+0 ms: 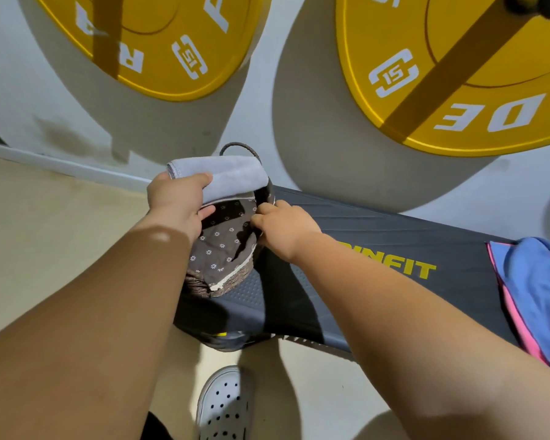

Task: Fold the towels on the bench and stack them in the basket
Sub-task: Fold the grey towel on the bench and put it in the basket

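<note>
At the left end of the dark padded surface point(378, 236), lettered in yellow, stands one woven basket point(204, 284) with a brown flower-print liner and a cord handle at its far side. Left hand point(178, 198): fingers clasped over one folded grey towel point(226, 176), thumb beneath, holding it above the basket's far rim so that it covers part of the opening. Right hand point(283, 227): fingers curled onto the basket's right rim, gripping it. Both forearms cross the foreground and hide part of the surface's near edge. One blue towel point(534, 287) with a pink border lies rumpled at the right end of the surface, well apart from the basket. Behind, two yellow weight plates, a left plate point(159, 42) and a right plate point(473, 74), stand against a pale wall. One white perforated clog point(223, 404) shows on the floor below.
</note>
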